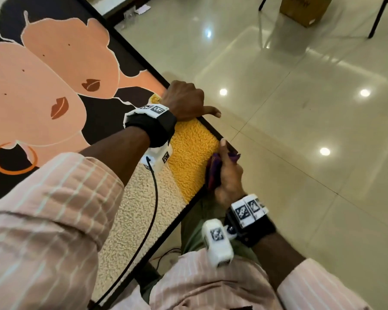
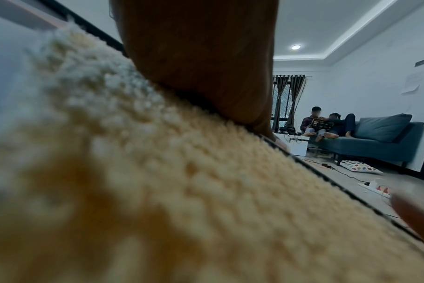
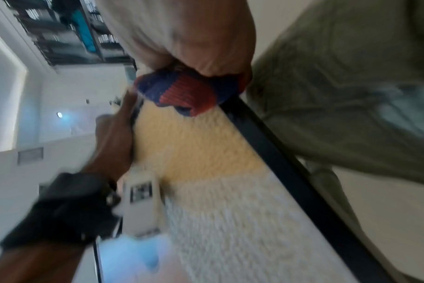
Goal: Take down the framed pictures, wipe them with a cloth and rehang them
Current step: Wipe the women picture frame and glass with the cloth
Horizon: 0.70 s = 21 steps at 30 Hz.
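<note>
The picture (image 1: pixel 54 86), black-framed, lies tilted across the person's lap above the tiled floor (image 1: pixel 300 108). Its left part shows two peach faces on dark ground; toward its right corner the art turns to nubbly cream and then yellow texture. The left hand (image 1: pixel 184 101) sits on the frame's upper edge near that corner, fingers curled over the rim and out of sight, thumb (image 1: pixel 211 111) stretched along the edge; the left wrist view shows the palm pressed on the yellow patch. Just right of it, at the corner itself, the right hand (image 1: pixel 227 175) clenches a bunched red-and-blue cloth (image 3: pixel 187 93), which touches the frame's edge.
</note>
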Tool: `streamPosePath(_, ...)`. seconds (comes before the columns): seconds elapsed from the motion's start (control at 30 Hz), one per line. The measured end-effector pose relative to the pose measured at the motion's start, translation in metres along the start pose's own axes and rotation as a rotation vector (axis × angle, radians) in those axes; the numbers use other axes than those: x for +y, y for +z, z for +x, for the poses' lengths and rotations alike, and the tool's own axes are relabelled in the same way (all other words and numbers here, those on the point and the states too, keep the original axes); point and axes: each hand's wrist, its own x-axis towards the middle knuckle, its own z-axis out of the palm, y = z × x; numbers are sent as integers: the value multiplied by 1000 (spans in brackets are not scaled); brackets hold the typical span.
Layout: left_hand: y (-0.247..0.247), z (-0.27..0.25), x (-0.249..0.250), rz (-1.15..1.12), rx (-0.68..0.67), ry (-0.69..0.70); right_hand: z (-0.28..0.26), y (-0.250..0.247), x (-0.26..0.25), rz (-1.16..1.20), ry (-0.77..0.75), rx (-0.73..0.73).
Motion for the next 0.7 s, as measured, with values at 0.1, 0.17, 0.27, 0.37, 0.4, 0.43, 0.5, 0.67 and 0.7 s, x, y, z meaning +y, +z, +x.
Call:
streamPosePath(0.1, 0, -2, 0, -26, 13, -2, -14, 0, 19, -83, 65, 1)
streamPosePath(0.17, -2, -1, -2, -49, 23, -11, -6, -3, 7, -50, 158, -85)
streamPosePath(0.27, -6, 2, -2, -66, 36, -28, 0, -5, -2, 54, 152, -112)
streamPosePath(0.37, -4, 4, -3, -69, 38, -41, -18, 2, 14, -5, 173, -7)
streamPosePath(0.4, -3, 3, -3, -96, 33, -47, -20, 5, 18, -2, 190, 28)
streamPosePath(0.43, -1, 2, -5, -142, 38, -44, -20, 9, 19, 10, 199, 59)
streamPosePath(0.5, -3, -8, -9, -241, 119, -29, -19, 19, 12, 39, 203, 92)
streamPosePath(0.67, -9, -75, -47, -360, 520, -285, -23, 39, -3, 125, 147, 62)
streamPosePath(0.7, -8, -92, -55, -363, 579, -379, -21, 40, -5, 128, 143, 68)
